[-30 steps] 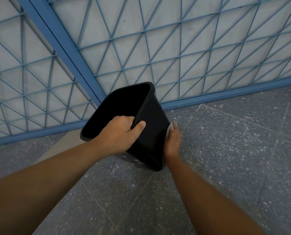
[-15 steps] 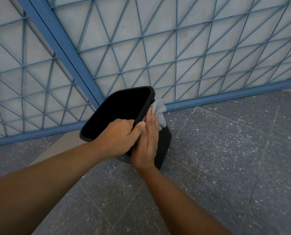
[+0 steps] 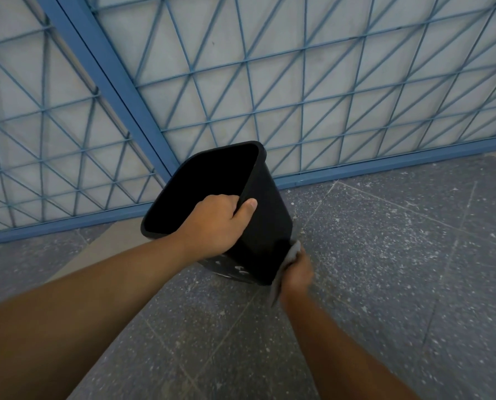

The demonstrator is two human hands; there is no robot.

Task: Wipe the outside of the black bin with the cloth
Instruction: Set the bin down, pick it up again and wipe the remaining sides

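Observation:
The black bin (image 3: 265, 217) is tilted, its open mouth turned up and to the left, its base low near the floor. My left hand (image 3: 215, 223) grips the near rim, fingers inside and thumb on the outer wall. My right hand (image 3: 297, 271), blurred, presses the grey cloth (image 3: 293, 252) against the bin's right outer wall near the bottom corner. Part of the cloth hangs down below the hand. White smudges show on the bin's lower near face.
A blue metal grille (image 3: 298, 90) over a pale wall stands right behind the bin, with a thick blue post (image 3: 108, 73) slanting down to it. A speckled dark grey tiled floor (image 3: 399, 269) spreads to the right and in front.
My right hand with the cloth has slid from the top of the bin's right wall, by the rim, down to its bottom corner. The left hand keeps its grip on the rim.

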